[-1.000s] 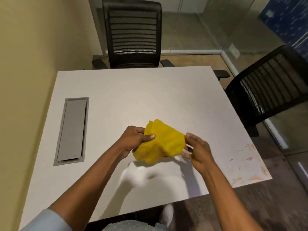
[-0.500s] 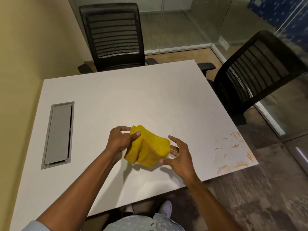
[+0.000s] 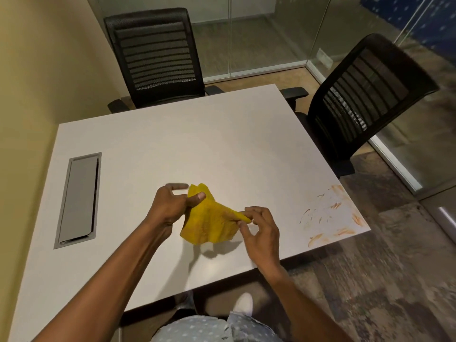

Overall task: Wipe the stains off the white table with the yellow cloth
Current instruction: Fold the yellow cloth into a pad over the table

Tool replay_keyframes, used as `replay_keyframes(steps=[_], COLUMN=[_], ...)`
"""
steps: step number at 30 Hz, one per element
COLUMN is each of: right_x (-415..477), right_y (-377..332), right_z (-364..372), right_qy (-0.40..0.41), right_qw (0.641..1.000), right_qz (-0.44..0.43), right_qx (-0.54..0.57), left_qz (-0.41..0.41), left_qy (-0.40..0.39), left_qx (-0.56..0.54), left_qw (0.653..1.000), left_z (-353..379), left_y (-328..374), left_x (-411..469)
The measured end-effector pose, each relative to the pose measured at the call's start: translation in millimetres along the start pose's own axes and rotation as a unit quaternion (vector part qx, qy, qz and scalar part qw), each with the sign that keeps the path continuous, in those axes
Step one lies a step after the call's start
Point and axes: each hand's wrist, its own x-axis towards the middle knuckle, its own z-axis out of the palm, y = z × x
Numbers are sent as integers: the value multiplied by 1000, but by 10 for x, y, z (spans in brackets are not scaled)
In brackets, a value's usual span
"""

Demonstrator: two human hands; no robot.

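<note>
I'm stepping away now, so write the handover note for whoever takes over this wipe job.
Left hand: grip shut on the yellow cloth at its upper left corner.
Right hand: fingertips pinching the cloth's right corner.
Cloth is held just above the white table, near the front middle, partly spread.
Done: cloth in hand.
Left: orange stains at the front right corner are untouched; wipe them.
</note>
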Motion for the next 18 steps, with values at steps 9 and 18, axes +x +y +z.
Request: replay_keyframes(steps=[9,18], right_x=[73,-22], right_y=[22,2], right_z=[-473,-569], right_qy=[12,114], right_qw=[998,992], right_qz=[7,35], right_qx=[56,28], left_qz=[128,215], left_qy=[-98,-141], left_qx=[211,312], left_qw=[964,915], left_z=[-12,328], left_y=[-344,-654], left_x=[-269,-124])
